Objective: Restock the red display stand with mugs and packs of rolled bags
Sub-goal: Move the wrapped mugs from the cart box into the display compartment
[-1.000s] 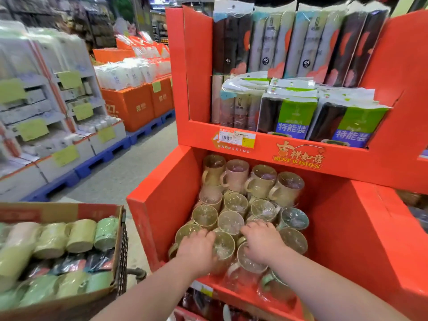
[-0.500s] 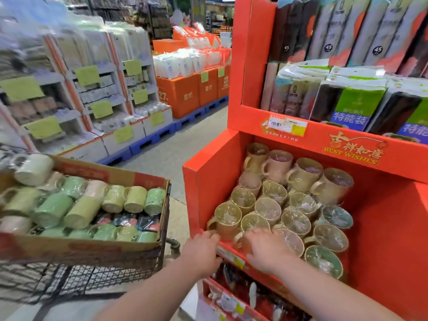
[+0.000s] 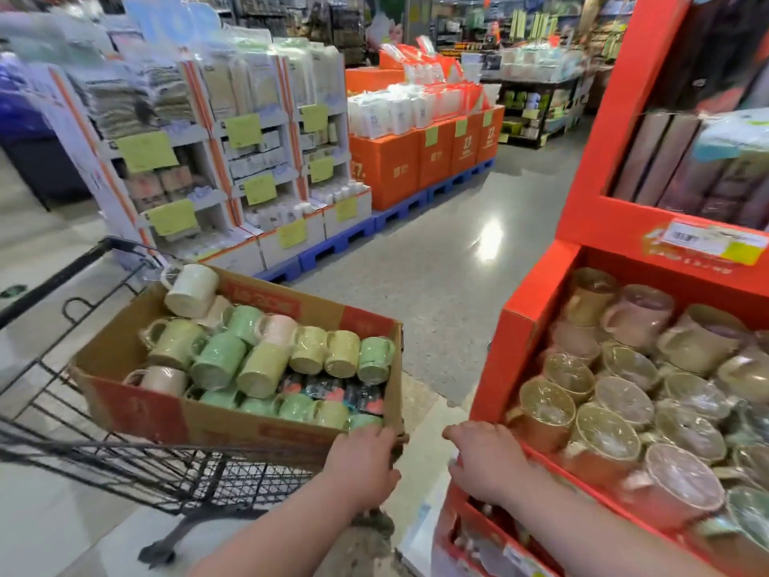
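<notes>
Shop aisle (image 3: 437,264): cardboard box (image 3: 208,428) w/ glossy mugs (image 3: 262,368)

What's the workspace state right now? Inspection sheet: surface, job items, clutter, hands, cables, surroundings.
Surface: red stand, lower shelf packed with wrapped mugs.
Job's things: cardboard box on a wire cart carries boxed mugs and dark packs; bag packs on the stand's upper shelf, blurred.
Clutter: nothing seen.
Hands: left hand grips the box's near corner; right hand rests on the stand's front edge, grip unclear.
Cables: nothing seen.
Surroundings: shop aisle; orange boxes on blue pallets; white shelf displays.
</notes>
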Demonstrator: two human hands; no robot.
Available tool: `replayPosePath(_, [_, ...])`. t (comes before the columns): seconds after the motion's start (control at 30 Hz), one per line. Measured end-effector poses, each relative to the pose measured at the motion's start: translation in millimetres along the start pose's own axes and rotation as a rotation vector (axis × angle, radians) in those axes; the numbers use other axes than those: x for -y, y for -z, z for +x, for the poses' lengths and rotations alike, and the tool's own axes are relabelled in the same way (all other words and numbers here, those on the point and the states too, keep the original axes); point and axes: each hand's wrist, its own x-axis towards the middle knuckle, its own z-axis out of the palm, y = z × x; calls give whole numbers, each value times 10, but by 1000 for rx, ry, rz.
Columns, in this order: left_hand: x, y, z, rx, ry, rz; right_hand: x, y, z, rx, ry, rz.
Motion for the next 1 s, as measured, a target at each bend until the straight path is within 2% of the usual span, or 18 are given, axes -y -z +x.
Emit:
replayPosePath(0.4, [1738,40,-406,-36,131,-40,1630,-1,654,75,76,12])
replayPosePath(0.73, [2277,117,-450,-111,194,-75,2001,26,1068,114,90,13])
replayPosePath(1.0, [2766,186,-384,-114,314,-122,2303,69,1690,164,181,22])
